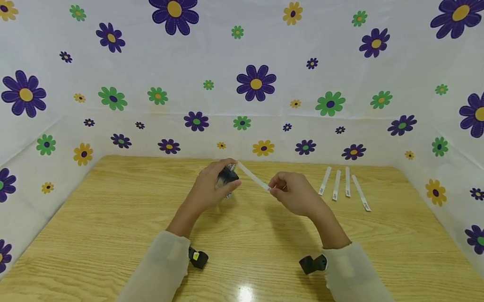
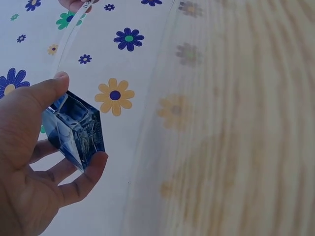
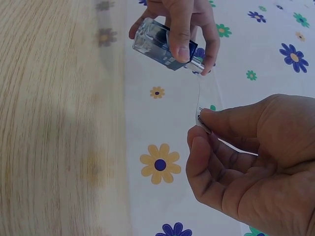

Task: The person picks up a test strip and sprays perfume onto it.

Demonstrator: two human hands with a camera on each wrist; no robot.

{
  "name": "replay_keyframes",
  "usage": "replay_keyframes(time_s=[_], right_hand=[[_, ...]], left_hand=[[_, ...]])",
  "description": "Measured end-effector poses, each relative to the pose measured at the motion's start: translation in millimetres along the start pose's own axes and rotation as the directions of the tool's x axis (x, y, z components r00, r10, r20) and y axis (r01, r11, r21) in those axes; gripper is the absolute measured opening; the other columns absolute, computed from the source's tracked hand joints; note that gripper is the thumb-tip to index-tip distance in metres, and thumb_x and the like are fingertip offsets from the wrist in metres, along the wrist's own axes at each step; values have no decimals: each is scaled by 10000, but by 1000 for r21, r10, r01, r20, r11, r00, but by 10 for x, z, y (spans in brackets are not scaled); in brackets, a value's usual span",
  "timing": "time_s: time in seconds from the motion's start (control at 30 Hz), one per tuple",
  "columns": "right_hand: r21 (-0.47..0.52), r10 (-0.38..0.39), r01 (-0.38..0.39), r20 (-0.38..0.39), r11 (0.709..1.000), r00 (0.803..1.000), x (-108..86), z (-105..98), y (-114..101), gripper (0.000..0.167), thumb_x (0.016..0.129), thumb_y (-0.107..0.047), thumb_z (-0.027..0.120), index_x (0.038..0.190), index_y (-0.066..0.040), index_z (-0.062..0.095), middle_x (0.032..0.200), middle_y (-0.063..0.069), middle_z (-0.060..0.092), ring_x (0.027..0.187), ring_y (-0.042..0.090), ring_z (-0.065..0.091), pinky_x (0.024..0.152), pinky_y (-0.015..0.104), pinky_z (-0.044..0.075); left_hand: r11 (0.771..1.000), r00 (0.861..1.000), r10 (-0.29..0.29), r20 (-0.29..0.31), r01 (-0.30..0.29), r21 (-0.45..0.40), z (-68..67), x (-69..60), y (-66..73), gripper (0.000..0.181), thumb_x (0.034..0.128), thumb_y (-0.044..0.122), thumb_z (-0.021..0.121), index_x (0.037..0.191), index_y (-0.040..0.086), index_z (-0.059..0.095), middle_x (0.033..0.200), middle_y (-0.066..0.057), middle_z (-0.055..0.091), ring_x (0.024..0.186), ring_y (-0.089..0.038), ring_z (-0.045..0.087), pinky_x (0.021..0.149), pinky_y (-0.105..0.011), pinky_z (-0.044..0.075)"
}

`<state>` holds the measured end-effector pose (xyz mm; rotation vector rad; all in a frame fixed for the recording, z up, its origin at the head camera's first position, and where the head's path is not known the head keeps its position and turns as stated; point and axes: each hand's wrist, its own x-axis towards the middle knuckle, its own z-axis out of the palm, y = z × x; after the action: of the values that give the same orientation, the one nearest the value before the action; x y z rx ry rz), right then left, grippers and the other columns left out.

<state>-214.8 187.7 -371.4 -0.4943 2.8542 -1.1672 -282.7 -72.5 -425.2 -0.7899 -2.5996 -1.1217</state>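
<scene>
The person leans two pale-sleeved arms over the wooden tabletop [image 1: 103, 228], both hands raised above it toward the back. The left hand [image 1: 208, 187] has its fingers clamped around a small glass bottle [image 3: 158, 43], which sits tilted in the grip, held up off the wood. The glass looks clear and dark blue, with a silvery nozzle [image 3: 196, 65] at one end, and a fingertip of the same hand is right at that nozzle.

Across from it, the right hand [image 1: 296, 195] pinches the printed end of a narrow white paper strip [image 1: 254, 175] between thumb and finger. The strip slants up through the gap between the two hands, its far end close by the nozzle and the left fingers; whether it touches either, I can't tell.

To the right of the right hand, four more paper strips [image 1: 347, 183] lie apart in a loose row, dark-marked ends toward the person, the rightmost one slanting the opposite way from the leftmost. The marks are too small to read.

A black device [image 1: 198, 258] sits at the left wrist and a matching black gadget [image 1: 313, 264] at the right. Behind and at both sides hangs a white cloth [image 1: 217, 48] printed with purple, green and yellow flowers.
</scene>
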Motion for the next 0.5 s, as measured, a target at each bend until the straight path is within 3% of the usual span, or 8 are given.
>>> replay_keyframes(time_s=[0.5], right_hand=[[-4,-9,9,-6,1000,1000,3,-3,16,82,1013,-69,631,1052,-14,679,965,153,702,774,190,628,679,338,527]], left_hand=[[998,998,61,-23,-61,-19,-6,18,-39,586,976,432,700,1494,237,507,1517,-72,515,1413,-334,453,1122,-609,376]])
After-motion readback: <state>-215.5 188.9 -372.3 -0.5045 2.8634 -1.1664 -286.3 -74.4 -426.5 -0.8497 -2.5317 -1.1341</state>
